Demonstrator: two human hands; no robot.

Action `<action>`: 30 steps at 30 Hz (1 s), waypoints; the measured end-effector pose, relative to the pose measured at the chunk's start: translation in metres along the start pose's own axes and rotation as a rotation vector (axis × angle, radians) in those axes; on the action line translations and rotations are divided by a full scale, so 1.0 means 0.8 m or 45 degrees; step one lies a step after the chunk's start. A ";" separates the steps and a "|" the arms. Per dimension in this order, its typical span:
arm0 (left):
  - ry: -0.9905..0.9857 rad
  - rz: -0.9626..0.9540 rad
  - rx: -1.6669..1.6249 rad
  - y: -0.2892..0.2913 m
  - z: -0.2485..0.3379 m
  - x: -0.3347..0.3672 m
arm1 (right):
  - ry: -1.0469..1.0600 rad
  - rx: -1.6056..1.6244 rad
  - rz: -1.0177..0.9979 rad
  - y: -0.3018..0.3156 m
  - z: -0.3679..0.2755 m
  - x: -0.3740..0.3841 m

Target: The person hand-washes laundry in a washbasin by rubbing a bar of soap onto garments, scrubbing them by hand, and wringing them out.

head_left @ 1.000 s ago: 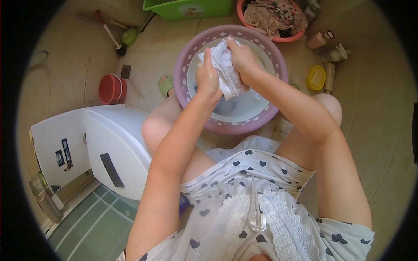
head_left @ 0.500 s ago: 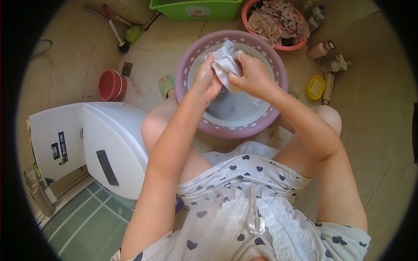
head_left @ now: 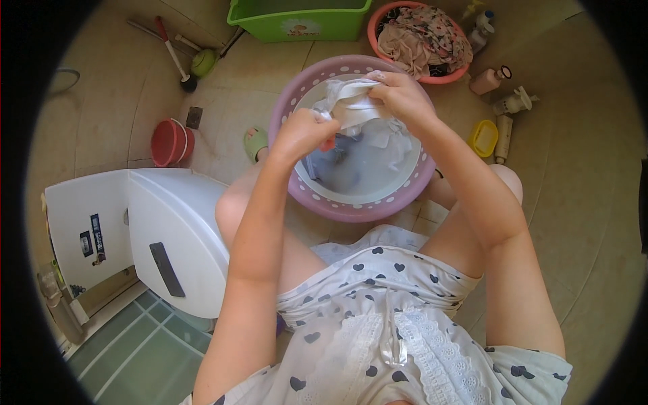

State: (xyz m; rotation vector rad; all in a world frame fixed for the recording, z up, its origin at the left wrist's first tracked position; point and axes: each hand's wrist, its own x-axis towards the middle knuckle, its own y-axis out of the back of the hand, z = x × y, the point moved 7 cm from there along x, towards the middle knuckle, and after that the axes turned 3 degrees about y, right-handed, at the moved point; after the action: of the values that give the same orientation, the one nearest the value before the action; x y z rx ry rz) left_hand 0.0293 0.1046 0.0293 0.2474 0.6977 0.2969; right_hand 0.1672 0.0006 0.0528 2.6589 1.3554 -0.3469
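A wet white garment [head_left: 354,102] is stretched between my two hands above the water; I cannot tell what kind of garment it is. My left hand [head_left: 307,133] grips its left end in a closed fist. At the other end, my right hand [head_left: 399,100] pinches the cloth between thumb and fingers. Below them stands a round purple washbasin [head_left: 342,209] with white dots round its rim. Cloudy water fills it, with dark cloth [head_left: 335,158] and more white cloth [head_left: 395,150] lying in it.
Behind the basin are a green tub [head_left: 317,28] and a pink basin [head_left: 376,47] heaped with clothes. Bottles [head_left: 489,79] and a yellow soap dish [head_left: 483,138] line the right. To the left are a small red bucket [head_left: 171,143], brushes [head_left: 189,82] and a toilet [head_left: 182,223].
My hands have moved apart, spreading the white garment that was bunched between them. The right hand has gone up and right, the left slightly left. More white cloth shows in the water.
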 end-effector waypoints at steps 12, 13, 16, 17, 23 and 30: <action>-0.810 0.409 0.061 0.004 0.067 0.000 | 1.044 -0.805 0.097 -0.017 -0.061 0.000; -0.657 0.313 -0.185 0.001 0.063 0.007 | 1.170 -0.775 0.245 -0.016 -0.069 -0.005; -0.681 0.539 0.062 0.003 0.073 -0.006 | 1.021 -0.426 0.619 -0.010 -0.061 -0.011; -0.682 0.538 0.066 0.003 0.070 -0.004 | 0.861 -0.541 0.845 -0.007 -0.052 -0.016; -0.872 0.489 -0.204 0.008 0.073 -0.017 | 0.197 0.028 0.196 -0.034 0.013 0.016; -0.668 0.510 -0.198 0.036 0.051 -0.010 | 0.383 -0.240 0.010 -0.007 -0.018 0.013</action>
State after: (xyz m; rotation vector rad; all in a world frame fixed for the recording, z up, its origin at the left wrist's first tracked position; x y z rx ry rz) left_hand 0.0450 0.1235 0.0738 0.3007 0.0989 0.6379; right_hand 0.1703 0.0154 0.0636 2.6320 1.3746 0.1825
